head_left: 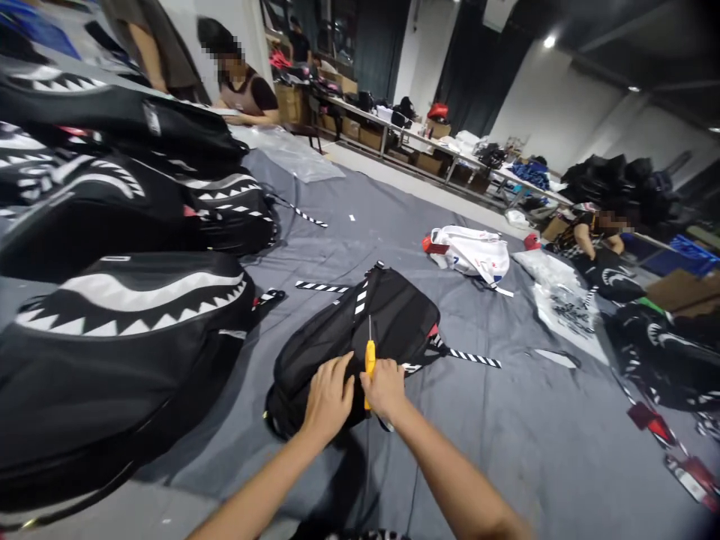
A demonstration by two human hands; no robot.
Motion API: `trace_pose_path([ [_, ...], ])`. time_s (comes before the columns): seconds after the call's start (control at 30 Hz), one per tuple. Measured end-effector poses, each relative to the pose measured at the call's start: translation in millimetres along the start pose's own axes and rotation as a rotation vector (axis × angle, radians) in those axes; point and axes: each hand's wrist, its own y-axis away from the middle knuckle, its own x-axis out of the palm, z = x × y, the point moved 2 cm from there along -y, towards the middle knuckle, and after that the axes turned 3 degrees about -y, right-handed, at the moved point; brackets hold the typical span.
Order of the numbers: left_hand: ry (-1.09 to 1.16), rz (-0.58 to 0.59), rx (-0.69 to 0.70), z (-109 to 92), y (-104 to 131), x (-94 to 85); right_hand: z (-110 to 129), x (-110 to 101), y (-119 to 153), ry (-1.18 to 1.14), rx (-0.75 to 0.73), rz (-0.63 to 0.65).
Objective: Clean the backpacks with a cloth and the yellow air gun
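A black backpack (320, 346) with black-and-white striped straps lies on the grey cloth in front of me. My left hand (331, 396) rests on its near side, fingers stretched out over the fabric and thumb apart. Just to the right, my right hand (385, 390) is closed around a yellow-handled tool (370, 358). A thin metal shaft or blade rises from its handle and points away from me, over the bag. Its exact kind is too small to make out. One striped strap (475, 358) sticks out to the right of the bag.
Black backpacks with white shark-teeth prints (140, 300) pile up at the left. A white bag (472, 251) lies farther back on the grey cloth (506, 450). Clear plastic (554, 292) and dark bags are at the right. Other people (250, 94) sit or stand around the table.
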Motion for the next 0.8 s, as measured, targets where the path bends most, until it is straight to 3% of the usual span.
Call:
trace_pose_path([
  [0.1,0.088,-0.06,0.12,-45.4,-14.6,19.8,-15.3,-14.2,-21.5,-0.012,-0.076,0.076],
  [0.17,0.047,0.013,0.126,-65.5,-25.3,49.6,-42.7,-39.2,-45.7,-0.055,-0.077,0.05],
  [0.23,-0.07,0.127,0.066,-67.8,-37.9,82.8,-86.0,-70.8,-71.2,-0.066,-0.031,-0.03],
  [0.33,-0.244,0.238,0.002,-46.7,-54.3,122.6,-170.0,-119.2,-108.7,-0.027,0.091,-0.164],
  [0.43,-0.386,0.22,0.001,-20.8,-58.4,146.7,-254.3,-159.9,-153.9,0.048,0.178,-0.237],
  [0.53,-0.52,0.178,-0.003,-2.9,-55.6,162.2,-323.1,-194.7,-216.3,0.101,0.199,-0.286],
  [0.7,-0.677,0.088,0.025,27.7,-67.1,176.5,-403.8,-247.9,-347.6,0.159,0.14,-0.41],
  [0.8,-0.753,0.068,0.01,45.5,-79.4,182.9,-438.4,-259.9,-418.7,0.318,-0.007,-0.492],
])
